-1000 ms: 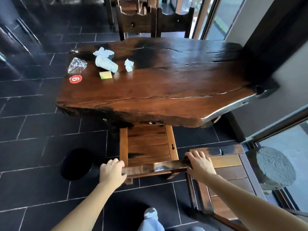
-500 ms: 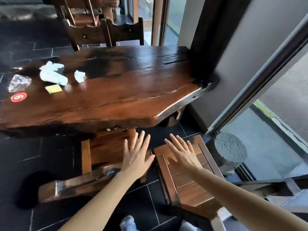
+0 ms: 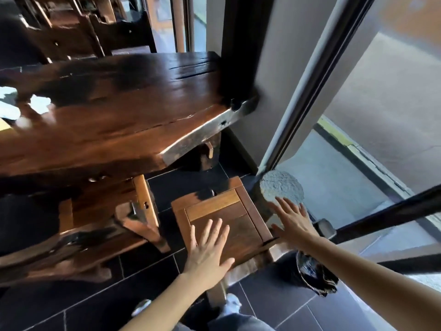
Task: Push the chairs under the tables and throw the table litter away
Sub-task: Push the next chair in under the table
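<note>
A dark wooden slab table (image 3: 124,120) fills the upper left. One wooden chair (image 3: 95,225) sits partly under its near edge. A second wooden chair (image 3: 214,206) stands out from the table on the tiles, to the right of the first. My left hand (image 3: 207,249) hovers over that second chair's seat, fingers spread and holding nothing. My right hand (image 3: 292,218) is spread too, at the seat's right edge in front of a grey stone. White crumpled litter (image 3: 39,103) lies on the table at the far left edge of view, blurred.
A rough grey stone block (image 3: 281,187) stands by the glass door frame (image 3: 310,91) right of the chair. Two more chairs (image 3: 95,41) stand behind the table. Dark floor tiles (image 3: 274,304) lie around my feet.
My hands let go of the first chair's back and moved right, spread open over the second chair. The view swung right, so most of the litter left the frame.
</note>
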Motion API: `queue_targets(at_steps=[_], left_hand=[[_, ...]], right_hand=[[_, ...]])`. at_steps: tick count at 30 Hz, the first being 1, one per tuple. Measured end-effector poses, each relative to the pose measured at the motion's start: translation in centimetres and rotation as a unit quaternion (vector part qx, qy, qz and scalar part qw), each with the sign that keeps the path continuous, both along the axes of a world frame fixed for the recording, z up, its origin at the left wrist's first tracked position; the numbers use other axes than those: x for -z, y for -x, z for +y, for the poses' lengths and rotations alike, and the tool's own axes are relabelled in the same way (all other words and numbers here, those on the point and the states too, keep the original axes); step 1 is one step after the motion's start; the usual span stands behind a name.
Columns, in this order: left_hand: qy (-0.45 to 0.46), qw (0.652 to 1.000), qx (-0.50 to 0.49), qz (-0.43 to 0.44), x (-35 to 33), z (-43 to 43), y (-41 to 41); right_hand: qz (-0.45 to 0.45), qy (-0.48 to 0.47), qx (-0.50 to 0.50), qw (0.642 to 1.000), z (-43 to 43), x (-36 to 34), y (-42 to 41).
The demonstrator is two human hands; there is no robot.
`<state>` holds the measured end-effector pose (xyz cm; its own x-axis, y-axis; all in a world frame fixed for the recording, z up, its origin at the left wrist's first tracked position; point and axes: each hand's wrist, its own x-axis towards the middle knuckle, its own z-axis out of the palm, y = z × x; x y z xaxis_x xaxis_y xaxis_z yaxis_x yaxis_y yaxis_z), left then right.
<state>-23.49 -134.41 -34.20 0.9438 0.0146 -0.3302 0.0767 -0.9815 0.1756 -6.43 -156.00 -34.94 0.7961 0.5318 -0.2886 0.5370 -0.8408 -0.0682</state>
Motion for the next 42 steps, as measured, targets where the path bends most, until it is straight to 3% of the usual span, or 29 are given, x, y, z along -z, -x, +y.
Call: queue_targets(at_steps=[5,9,17,21,25,29,37,42], left_hand=[[0.080,0.989,-0.087,0.085,2.0,-3.7,2.4],[0.098,0.984,-0.116,0.097,2.7,-4.6,4.2],[0.033,0.992,-0.124,0.008,3.5,-5.4,6.2],[0.045,0.987,-0.153,-0.027,3.2,-5.9,5.8],[0.000,0.985,-0.170,0.018,3.1,-6.6,6.5],[-0.022,0.970,-0.239,0.032,3.3,-7.7,6.0],[-0.066,0.957,-0.275,-0.072,5.5,-8.1,5.8],[-0.078,0.947,-0.304,-0.073,5.3,-8.2,3.7]], right_hand=[[0.021,0.068,0.064,0.995,-6.4,2.0,0.3],[-0.004,0.040,0.031,0.999,-8.6,2.9,1.1],[0.048,0.083,0.069,0.993,-11.6,0.2,1.4],[0.037,0.059,0.064,0.996,-11.6,0.0,-0.3],[0.053,0.089,0.012,0.995,-11.2,1.2,-1.2],[0.037,0.046,-0.047,0.997,-11.2,2.5,-3.1],[0.018,-0.018,-0.142,0.989,-12.6,5.1,-5.6],[0.017,0.006,-0.158,0.987,-10.6,4.7,-8.7]])
